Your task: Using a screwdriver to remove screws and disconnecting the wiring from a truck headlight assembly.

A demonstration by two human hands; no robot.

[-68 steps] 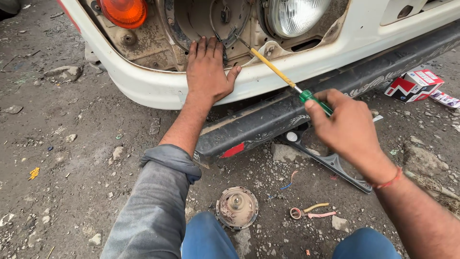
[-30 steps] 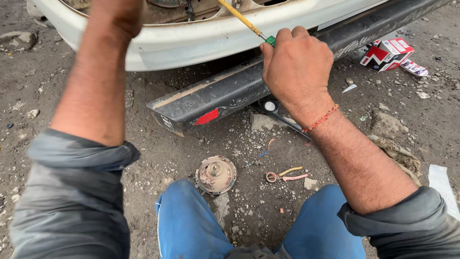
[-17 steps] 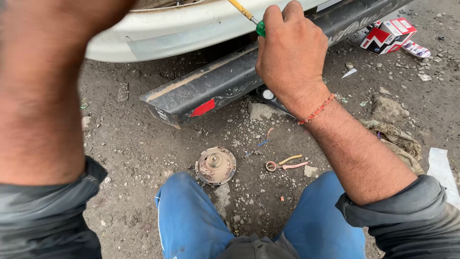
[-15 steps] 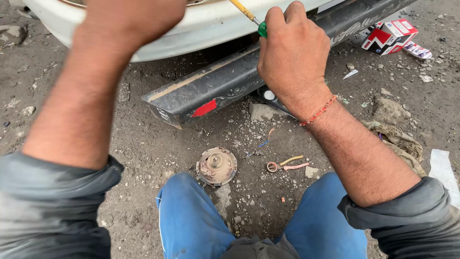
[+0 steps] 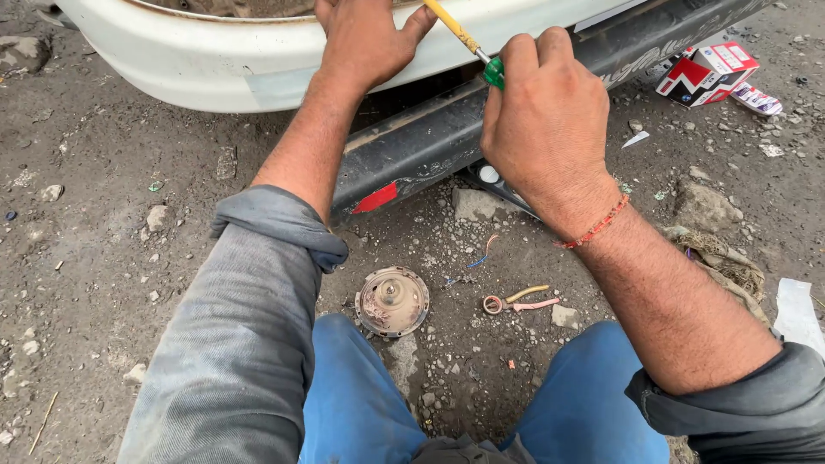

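Note:
My right hand (image 5: 540, 120) grips the green handle of a screwdriver (image 5: 468, 45) whose yellow shaft points up and left toward the white vehicle front (image 5: 215, 60). My left hand (image 5: 365, 39) rests flat with fingers spread on the white panel's upper edge, just left of the shaft. The screwdriver's tip is cut off by the top of the frame. A black bumper bar (image 5: 430, 146) with a red reflector runs under both hands.
On the gravel between my knees lies a round rusty metal part (image 5: 393, 301). Right of it lie a small ring with pink and yellow wires (image 5: 516, 301). A red and white carton (image 5: 705, 70) sits at the upper right. Stones (image 5: 706, 206) and a rag lie at right.
The view has tilted down and shifted. My left hand has come back into sight on the white panel. My right hand still holds the screwdriver in about the same place.

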